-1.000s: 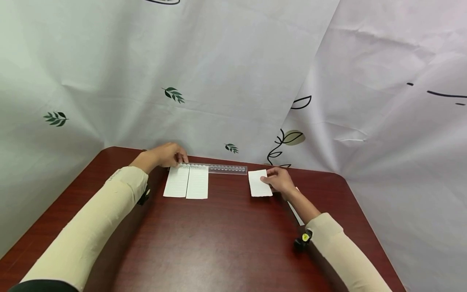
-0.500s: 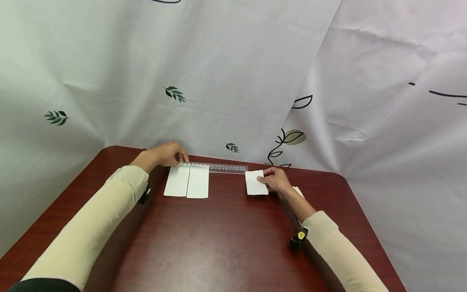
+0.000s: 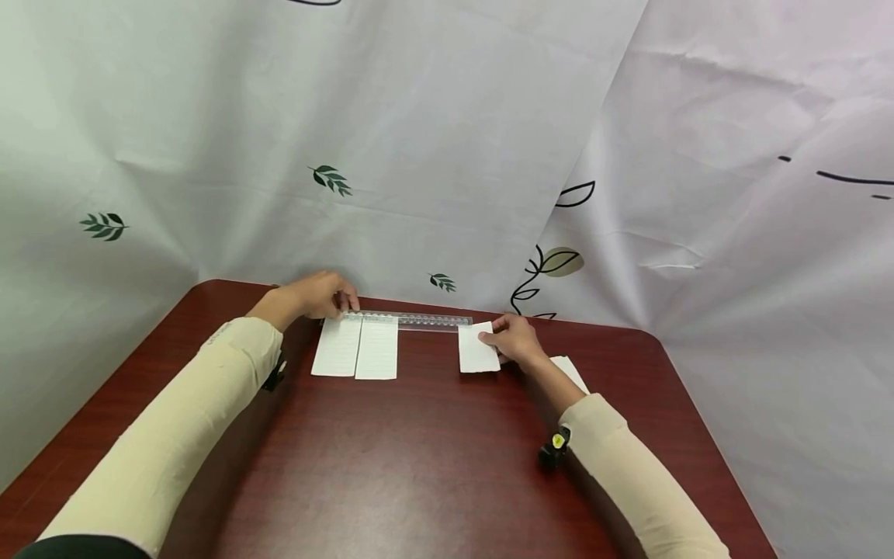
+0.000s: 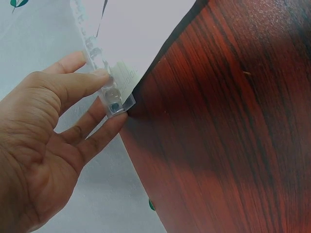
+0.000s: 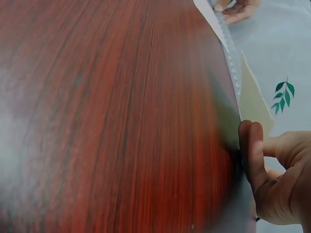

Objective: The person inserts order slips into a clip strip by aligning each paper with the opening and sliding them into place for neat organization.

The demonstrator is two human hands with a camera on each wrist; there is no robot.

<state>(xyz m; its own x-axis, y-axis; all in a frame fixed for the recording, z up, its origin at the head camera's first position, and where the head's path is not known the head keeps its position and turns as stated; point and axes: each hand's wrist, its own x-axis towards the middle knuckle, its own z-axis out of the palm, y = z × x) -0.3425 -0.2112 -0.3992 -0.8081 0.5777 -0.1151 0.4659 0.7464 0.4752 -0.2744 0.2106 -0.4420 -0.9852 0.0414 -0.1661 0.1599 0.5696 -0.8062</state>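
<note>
A clear plastic ticket rail (image 3: 434, 321) with a row of round balls lies along the table's back edge. My left hand (image 3: 317, 295) grips its left end, thumb on top and fingers beneath in the left wrist view. Two lined paper slips (image 3: 377, 349) hang side by side from the rail's left half, their top edges at it. Beside the rail's right end, my right hand (image 3: 515, 340) pinches another white paper slip (image 3: 475, 349) between thumb and fingers. In the right wrist view, that slip (image 5: 252, 99) stands close to the rail; whether they touch I cannot tell.
More white paper (image 3: 573, 373) lies on the table partly under my right forearm. The dark red wooden table (image 3: 405, 466) has rounded back corners. A pale patterned cloth (image 3: 419, 155) rises right behind its back edge.
My right hand has moved left with its paper slip, up to the rail's right end. More of the paper under my right forearm shows. The left hand stays on the rail.
</note>
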